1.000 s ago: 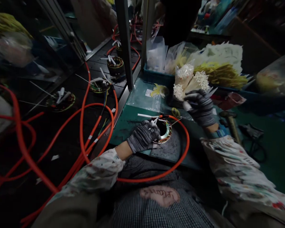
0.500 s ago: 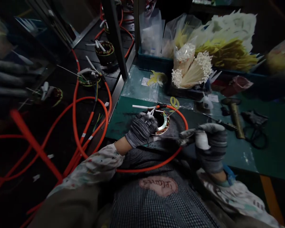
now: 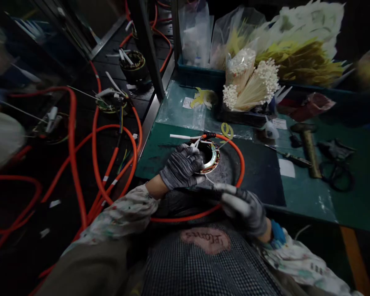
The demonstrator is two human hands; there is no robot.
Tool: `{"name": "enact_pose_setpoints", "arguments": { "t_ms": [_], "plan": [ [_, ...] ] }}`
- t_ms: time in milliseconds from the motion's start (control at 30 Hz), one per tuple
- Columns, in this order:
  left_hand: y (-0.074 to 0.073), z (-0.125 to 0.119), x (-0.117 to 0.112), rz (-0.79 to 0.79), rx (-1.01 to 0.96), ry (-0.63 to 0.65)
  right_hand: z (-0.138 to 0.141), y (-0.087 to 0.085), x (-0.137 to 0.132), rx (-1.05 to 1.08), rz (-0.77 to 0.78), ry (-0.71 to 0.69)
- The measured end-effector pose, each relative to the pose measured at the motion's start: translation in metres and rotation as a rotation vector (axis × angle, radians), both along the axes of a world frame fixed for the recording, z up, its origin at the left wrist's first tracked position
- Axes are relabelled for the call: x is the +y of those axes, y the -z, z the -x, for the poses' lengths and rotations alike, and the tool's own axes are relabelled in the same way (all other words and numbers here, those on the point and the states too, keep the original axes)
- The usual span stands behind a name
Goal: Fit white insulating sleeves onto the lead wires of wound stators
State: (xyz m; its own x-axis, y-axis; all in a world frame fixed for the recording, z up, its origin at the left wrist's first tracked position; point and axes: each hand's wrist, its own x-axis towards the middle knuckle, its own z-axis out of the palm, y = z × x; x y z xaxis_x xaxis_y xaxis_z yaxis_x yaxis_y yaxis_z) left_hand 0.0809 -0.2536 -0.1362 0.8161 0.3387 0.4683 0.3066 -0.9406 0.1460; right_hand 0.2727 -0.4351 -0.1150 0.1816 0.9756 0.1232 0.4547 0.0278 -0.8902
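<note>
A ring-shaped motor stator (image 3: 215, 159) with copper windings stands on the dark mat, white sleeving (image 3: 185, 137) and an orange cable (image 3: 241, 158) joined at its top. My left hand (image 3: 183, 166), in a grey striped glove with pale fingertips, is closed over the stator's left side and the white sleeved leads. From the stator's lower edge a thin white cord (image 3: 209, 179) runs to the fingertips of my gloved right hand (image 3: 242, 205). Those fingers are bent and pinched together at the cord, slightly blurred. The cable loops below my right hand and across my lap.
Behind are a bundle of white-tipped sticks (image 3: 255, 88) and yellow insulation pieces (image 3: 308, 61). To the right lie a screwdriver (image 3: 291, 158), a hammer (image 3: 310, 152) and black scissors (image 3: 336, 174). More stators (image 3: 132, 65) and orange cables fill the left, where another person's blurred hand (image 3: 3, 135) shows.
My right hand has moved left and down, closer to the stator, and the cord now hangs slacker. My left hand stays on the stator. The other person's hand at left has shifted.
</note>
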Motion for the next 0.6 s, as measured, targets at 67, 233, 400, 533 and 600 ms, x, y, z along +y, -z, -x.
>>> {"name": "enact_pose_setpoints", "arguments": {
  "t_ms": [67, 233, 400, 533, 600],
  "plan": [
    [0.0, 0.002, 0.002, 0.014, -0.056, 0.041, -0.001, 0.005, 0.02, -0.124, -0.01, 0.035],
    [0.004, 0.001, 0.002, 0.116, -0.199, 0.039, -0.007, -0.003, 0.075, -0.39, -0.047, 0.061],
    [0.008, -0.001, 0.001, 0.139, -0.269, 0.03, -0.006, -0.017, 0.099, -0.343, -0.082, -0.061],
    [0.005, -0.001, 0.001, 0.12, -0.237, 0.05, -0.011, -0.021, 0.103, 0.123, -0.055, -0.104],
    [0.002, -0.001, 0.001, 0.097, -0.24, 0.043, -0.016, -0.023, 0.103, 0.238, 0.007, -0.201]
  ]
}}
